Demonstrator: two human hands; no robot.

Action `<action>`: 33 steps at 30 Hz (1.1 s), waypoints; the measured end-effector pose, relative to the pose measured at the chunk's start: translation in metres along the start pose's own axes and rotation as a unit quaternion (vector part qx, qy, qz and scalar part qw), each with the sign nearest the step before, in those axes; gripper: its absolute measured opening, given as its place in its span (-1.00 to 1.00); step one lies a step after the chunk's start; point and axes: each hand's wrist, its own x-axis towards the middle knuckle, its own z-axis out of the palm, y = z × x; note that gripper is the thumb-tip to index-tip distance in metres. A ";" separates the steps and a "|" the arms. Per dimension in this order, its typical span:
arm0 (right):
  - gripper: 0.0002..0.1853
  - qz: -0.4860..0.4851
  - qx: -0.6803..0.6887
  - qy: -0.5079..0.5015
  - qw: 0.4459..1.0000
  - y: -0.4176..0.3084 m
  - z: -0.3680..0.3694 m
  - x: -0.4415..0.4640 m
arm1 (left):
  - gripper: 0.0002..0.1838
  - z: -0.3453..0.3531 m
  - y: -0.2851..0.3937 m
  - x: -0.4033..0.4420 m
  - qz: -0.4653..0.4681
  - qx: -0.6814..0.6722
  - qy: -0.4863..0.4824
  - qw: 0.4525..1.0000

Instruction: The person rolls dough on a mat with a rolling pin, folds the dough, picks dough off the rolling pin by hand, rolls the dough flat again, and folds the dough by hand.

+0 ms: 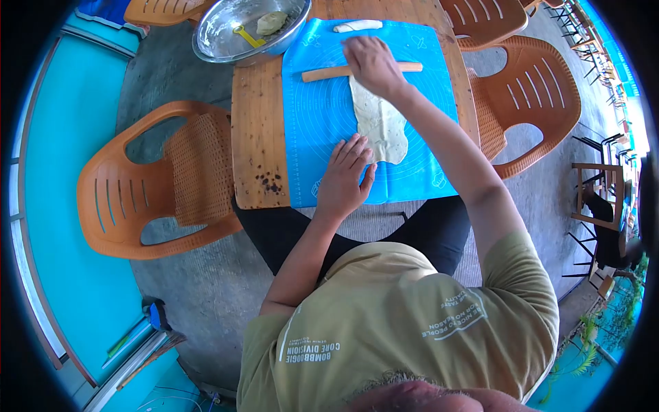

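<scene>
A flattened sheet of dough (381,127) lies lengthwise on a blue baking mat (312,137). Across its far end rests a wooden rolling pin (322,73), with my right hand (374,65) over its middle, fingers bent around it. My left hand (347,175) lies with fingers stretched out at the near left side of the dough, its fingertips at the dough's edge. Beyond the pin, near the mat's far edge, sits a small rolled piece of dough (357,26). The palm of my right hand hides part of the pin and the dough's far end.
A metal bowl (206,48) at the far left of the wooden table (257,130) holds a lump of dough (272,23) and a yellow scoop (248,37). Dark specks (269,184) mark the table's near left corner. Orange chairs (130,185) stand on both sides.
</scene>
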 end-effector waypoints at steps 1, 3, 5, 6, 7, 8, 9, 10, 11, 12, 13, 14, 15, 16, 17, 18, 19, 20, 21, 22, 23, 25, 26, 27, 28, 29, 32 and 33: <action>-0.71 -0.073 -0.046 0.008 0.996 0.005 0.006 -0.016 | -0.64 0.000 0.000 0.000 0.000 -0.001 0.002 1.000; -0.70 -0.140 -0.108 -0.001 0.984 0.013 0.011 -0.030 | -0.65 -0.001 0.001 -0.001 -0.005 0.000 -0.004 1.000; -0.69 -0.157 -0.113 -0.016 0.981 0.022 0.007 -0.024 | -0.66 0.000 0.002 -0.001 -0.005 0.000 -0.002 1.000; -0.69 -0.175 -0.118 -0.031 0.977 0.025 0.006 -0.017 | -0.68 -0.001 0.002 0.000 -0.007 0.000 0.001 1.000; -0.69 -0.177 -0.117 -0.030 0.977 0.029 0.007 -0.010 | -0.68 -0.001 0.002 -0.001 -0.007 0.002 0.002 1.000; -0.68 -0.186 -0.121 -0.072 0.972 0.033 0.008 -0.001 | -0.67 -0.001 0.002 -0.001 -0.005 0.005 0.003 1.000; -0.68 -0.195 -0.126 -0.112 0.966 0.034 0.006 0.005 | -0.67 -0.001 0.002 -0.001 -0.002 0.008 0.004 1.000; -0.68 -0.195 -0.127 -0.111 0.966 0.036 0.004 0.008 | -0.67 0.000 0.002 -0.001 -0.001 0.009 0.004 1.000; -0.68 -0.195 -0.127 -0.085 0.969 0.037 0.002 0.012 | -0.67 0.001 0.001 -0.001 0.001 0.013 0.004 1.000; -0.68 -0.195 -0.127 -0.060 0.971 0.035 -0.002 0.014 | -0.67 0.000 0.001 -0.001 0.002 0.016 0.003 1.000; -0.68 -0.194 -0.128 -0.060 0.971 0.033 -0.008 0.014 | -0.67 0.000 0.001 -0.001 0.003 0.016 0.003 1.000; -0.68 -0.212 -0.095 -0.009 0.972 0.033 -0.014 0.010 | -0.65 0.000 0.001 0.000 0.002 0.015 0.004 1.000; -0.69 -0.229 -0.064 0.041 0.971 0.031 -0.021 0.005 | -0.64 0.000 0.002 -0.001 0.003 0.013 0.003 1.000; -0.69 -0.225 -0.067 0.041 0.971 0.025 -0.029 -0.007 | -0.64 0.000 0.002 -0.002 0.006 0.010 0.002 1.000; -0.70 -0.191 -0.073 0.037 0.978 0.019 -0.038 -0.023 | -0.63 0.000 0.002 -0.002 0.008 0.006 0.006 1.000; -0.70 -0.157 -0.079 0.033 0.984 0.009 -0.046 -0.041 | -0.62 0.001 0.001 -0.003 0.009 0.003 0.011 1.000; -0.72 -0.153 -0.075 0.050 0.984 0.003 -0.049 -0.063 | -0.62 0.001 0.002 -0.002 0.011 -0.002 0.012 1.000; -0.72 -0.125 -0.065 0.029 0.990 -0.002 -0.052 -0.087 | -0.61 0.001 0.002 -0.003 0.013 0.002 0.014 1.000; -0.70 -0.117 -0.063 0.024 0.991 -0.005 -0.050 -0.110 | -0.61 0.000 0.003 -0.002 0.015 0.006 0.014 1.000; -0.69 -0.079 -0.050 0.011 0.996 -0.011 -0.051 -0.133 | -0.61 0.000 0.003 -0.002 0.015 0.003 0.014 1.000; -0.65 -0.042 -0.038 -0.020 0.998 -0.017 -0.053 -0.150 | -0.61 -0.001 0.005 -0.001 0.010 0.000 0.011 1.000; -0.61 -0.001 -0.025 -0.050 0.998 -0.025 -0.051 -0.174 | -0.61 -0.001 0.005 -0.001 0.008 -0.003 0.005 1.000; -0.55 -0.008 -0.070 -0.031 0.997 -0.028 -0.046 -0.182 | -0.61 -0.001 0.004 -0.002 0.014 0.008 0.005 1.000; -0.48 -0.015 -0.116 -0.011 0.993 -0.030 -0.044 -0.185 | -0.61 0.000 0.004 -0.002 0.020 0.018 0.006 1.000; -0.48 -0.012 -0.117 -0.010 0.993 -0.031 -0.042 -0.185 | -0.61 0.000 0.004 -0.002 0.022 0.017 0.004 1.000; -0.43 0.008 -0.109 -0.024 0.994 -0.032 -0.039 -0.183 | -0.59 0.000 0.004 -0.002 0.020 0.017 0.003 1.000; -0.31 0.028 -0.116 -0.047 0.992 -0.016 -0.033 -0.165 | -0.58 0.000 0.004 -0.002 0.018 0.020 -0.003 1.000; -0.30 0.039 -0.146 -0.050 0.987 -0.008 -0.030 -0.153 | -0.59 0.000 0.004 -0.003 0.019 0.025 -0.008 0.999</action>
